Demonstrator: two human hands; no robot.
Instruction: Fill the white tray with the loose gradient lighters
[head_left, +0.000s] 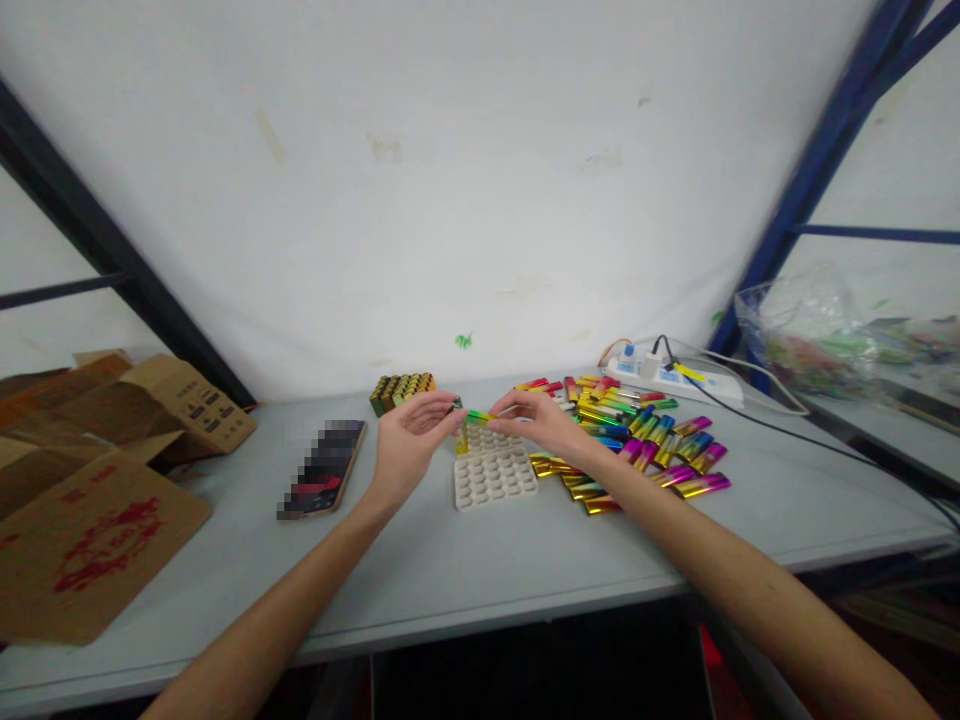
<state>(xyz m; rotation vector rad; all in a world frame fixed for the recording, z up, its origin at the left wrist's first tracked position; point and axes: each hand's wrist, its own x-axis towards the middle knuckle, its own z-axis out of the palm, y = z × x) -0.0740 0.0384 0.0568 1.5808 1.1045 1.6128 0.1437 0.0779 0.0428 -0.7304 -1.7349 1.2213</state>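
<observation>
Between my two hands is a shiny green-and-yellow lighter, held nearly level above a white tray. My left hand pinches its left end, and my right hand grips the right end with its fingertips. Below them, the white slotted tray lies on the table, its front rows of holes bare. A yellow lighter stands at the tray's back left, partly hidden by my left hand. To the right of the tray spreads a loose pile of metallic, many-coloured lighters, partly behind my right forearm.
A block of upright gold-and-green lighters stands by the wall. A phone lies left of my left hand, with opened cardboard boxes farther left. At the back right are a power strip with cables and a clear plastic bag.
</observation>
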